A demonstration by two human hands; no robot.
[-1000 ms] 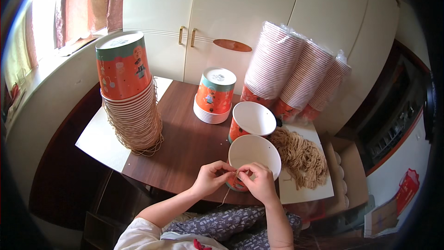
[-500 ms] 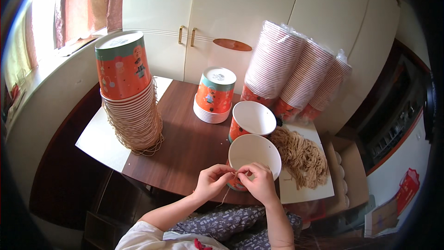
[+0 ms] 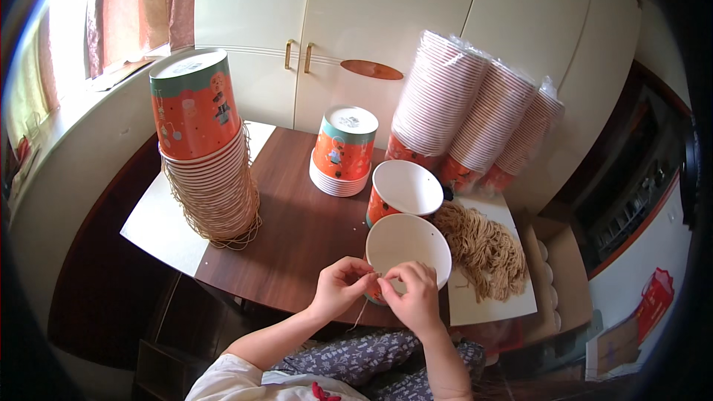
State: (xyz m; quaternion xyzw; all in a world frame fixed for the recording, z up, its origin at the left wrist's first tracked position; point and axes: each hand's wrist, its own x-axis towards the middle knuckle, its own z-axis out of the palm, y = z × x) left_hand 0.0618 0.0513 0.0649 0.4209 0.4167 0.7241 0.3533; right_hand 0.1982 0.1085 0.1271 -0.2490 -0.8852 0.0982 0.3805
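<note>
At the near rim of an upright orange paper bucket [image 3: 407, 249] with a white inside, my two hands meet, fingertips almost touching. My left hand [image 3: 344, 286] pinches a thin tan cord [image 3: 359, 313], whose loose end hangs below the fingers in front of the bucket. My right hand [image 3: 413, 293] is closed in a pinch at the same spot, thumb and bent forefinger at the cord. The knot or hole there is too small to make out. A small dark hole shows on the bucket's far right wall. Beside the bucket lies a heap of tan cords [image 3: 486, 252].
Another upright bucket [image 3: 408, 187] stands just behind. Farther back is a short upside-down stack [image 3: 346, 150]. At left rises a tall upside-down stack [image 3: 194, 111] with cords hanging round it. Plastic-wrapped bucket stacks [image 3: 445, 96] lean at back right. An open cardboard box [image 3: 564, 267] stands right of the table.
My right hand's fingertips have drawn slightly apart from the left's, with the right forefinger more raised. My left hand stays almost in place. The buckets have not moved.
</note>
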